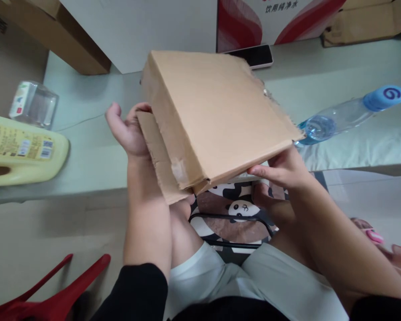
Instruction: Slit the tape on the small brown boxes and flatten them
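I hold a brown cardboard box (217, 111) tilted above the front edge of a pale table (96, 151). Its right edge is torn and ragged, and a loose flap (157, 156) hangs at its lower left. My left hand (127, 129) grips the box's left side by that flap, fingers curled behind it. My right hand (277, 171) clasps the lower right corner from beneath, fingers closed on the edge. Below the box my knees and a panda-print cushion (237, 209) show.
A yellow jug (23, 154) lies at the left, with a small clear plastic container (33, 104) behind it. A water bottle (347, 116) with a blue cap lies at the right. A phone (254, 55) and cardboard boxes (53, 31) sit at the back. A red chair (53, 294) is at lower left.
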{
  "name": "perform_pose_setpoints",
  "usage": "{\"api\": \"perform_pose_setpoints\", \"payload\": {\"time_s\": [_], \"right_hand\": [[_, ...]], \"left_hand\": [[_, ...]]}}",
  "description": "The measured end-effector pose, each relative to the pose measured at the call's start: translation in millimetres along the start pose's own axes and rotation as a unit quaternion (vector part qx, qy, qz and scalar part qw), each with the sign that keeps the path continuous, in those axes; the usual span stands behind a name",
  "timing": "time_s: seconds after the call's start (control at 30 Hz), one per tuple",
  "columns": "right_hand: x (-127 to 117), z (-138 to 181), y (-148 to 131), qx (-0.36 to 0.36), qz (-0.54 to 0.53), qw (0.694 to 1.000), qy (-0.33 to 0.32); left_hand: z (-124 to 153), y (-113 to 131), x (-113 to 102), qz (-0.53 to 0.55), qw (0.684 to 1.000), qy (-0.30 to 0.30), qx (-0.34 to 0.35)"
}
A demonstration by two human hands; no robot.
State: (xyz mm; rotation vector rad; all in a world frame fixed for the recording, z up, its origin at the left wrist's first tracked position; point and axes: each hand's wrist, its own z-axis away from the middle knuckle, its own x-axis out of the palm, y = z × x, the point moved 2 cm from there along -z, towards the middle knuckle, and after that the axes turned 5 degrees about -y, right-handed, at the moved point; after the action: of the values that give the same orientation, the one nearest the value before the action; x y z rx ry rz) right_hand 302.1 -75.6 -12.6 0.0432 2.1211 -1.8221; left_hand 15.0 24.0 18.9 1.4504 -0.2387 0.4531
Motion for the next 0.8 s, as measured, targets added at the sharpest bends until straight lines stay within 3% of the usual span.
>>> {"api": "perform_pose_setpoints", "payload": {"time_s": [0.07,0.23,0.47,0.67,0.8], "right_hand": [[0.1,1.4,3.5,0.002,0.051,0.999,0.007],[0.7,1.3,4.1,0.031,0.155,0.986,0.056],[-0.5,-8.4,8.6,0.166,0.269,0.943,0.105],[2.5,-11.0,8.4,0.162,0.272,0.946,0.061],[1.2,-10.0,12.3,0.155,0.223,0.954,0.128]], "left_hand": [[1.2,-3.2,1.3,0.013,1.000,-0.013,0.004],[6.6,-4.0,6.2,-0.049,0.998,0.036,0.001],[15.0,-11.8,14.1,-0.092,0.994,-0.066,-0.009],[22.9,-30.5,28.8,-0.070,0.981,-0.175,-0.048],[16.5,-37.4,24.4,-0.074,0.983,-0.166,-0.018]]}}
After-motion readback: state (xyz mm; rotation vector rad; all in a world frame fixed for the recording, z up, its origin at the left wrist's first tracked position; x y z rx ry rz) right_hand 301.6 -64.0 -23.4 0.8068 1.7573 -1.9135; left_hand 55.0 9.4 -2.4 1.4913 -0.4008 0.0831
